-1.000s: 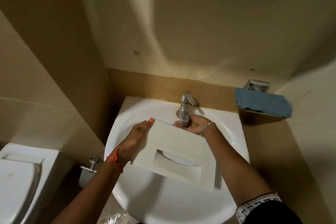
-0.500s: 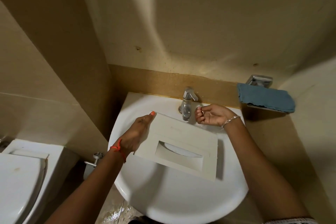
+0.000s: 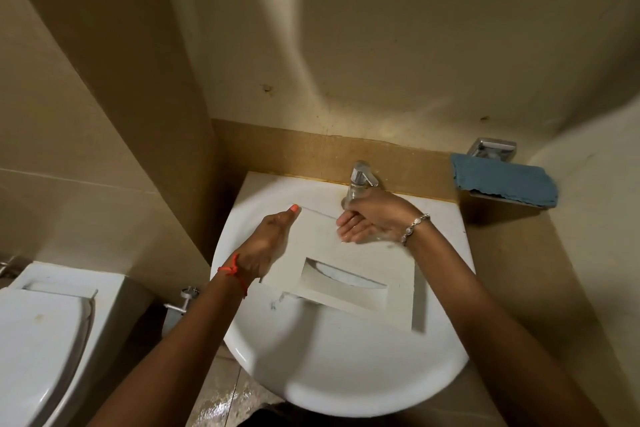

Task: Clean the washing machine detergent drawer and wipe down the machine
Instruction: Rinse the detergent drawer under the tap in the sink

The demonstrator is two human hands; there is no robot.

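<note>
The white detergent drawer (image 3: 360,263) is held over the white basin (image 3: 339,371), its front panel with the recessed handle facing up. My left hand (image 3: 268,246) grips the drawer's left end, thumb along its far edge. My right hand (image 3: 374,222) lies under the chrome tap (image 3: 358,182) with its fingers straight, resting on the drawer's far right part. Water seems to run over that hand, though blur makes it hard to tell.
A blue cloth (image 3: 505,184) lies on a chrome wall holder at the right. A white toilet (image 3: 41,340) stands at the lower left, with a chrome valve (image 3: 185,298) between it and the basin. Beige tiled walls close in behind and at both sides. The floor below looks wet.
My right hand left the tap, lifted palm-up to its right, then came back down flat onto the drawer under the spout. The left hand kept its hold.
</note>
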